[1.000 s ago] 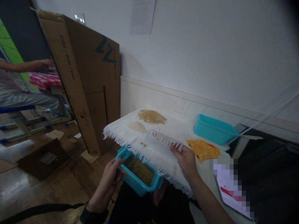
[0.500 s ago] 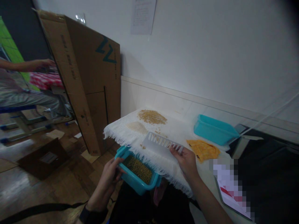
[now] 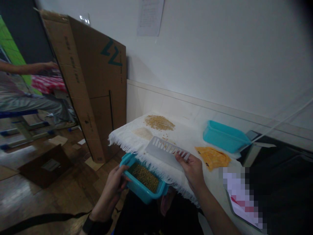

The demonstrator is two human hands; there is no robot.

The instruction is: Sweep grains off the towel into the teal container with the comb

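Note:
My left hand point(image 3: 115, 181) is closed on the rim of a turquoise plastic bin point(image 3: 140, 193), which sits just below the cloth's front edge. Greenish beans point(image 3: 144, 176) lie inside that bin. In my right hand point(image 3: 192, 169) is a grey-white slotted plastic plate point(image 3: 160, 156), pinched at its right end and slanting low over the white fringed cloth point(image 3: 124, 131). A heap of tan beans point(image 3: 160, 123) rests farther back on the cloth, with a small pile of pale fine grain point(image 3: 143, 133) in front of it. A few loose beans are scattered near the plate.
A second turquoise bin point(image 3: 225, 138) and an orange cloth point(image 3: 212, 156) lie to the right on the table. A tall cardboard box point(image 3: 102, 78) stands at the left. Beyond it a person's arm point(image 3: 29, 68) reaches over a red-checked cloth. A wall closes off the back.
The slotted plate and my right hand have shifted slightly left and toward the front edge, covering the loose beans there. My left hand and the bin stay almost still.

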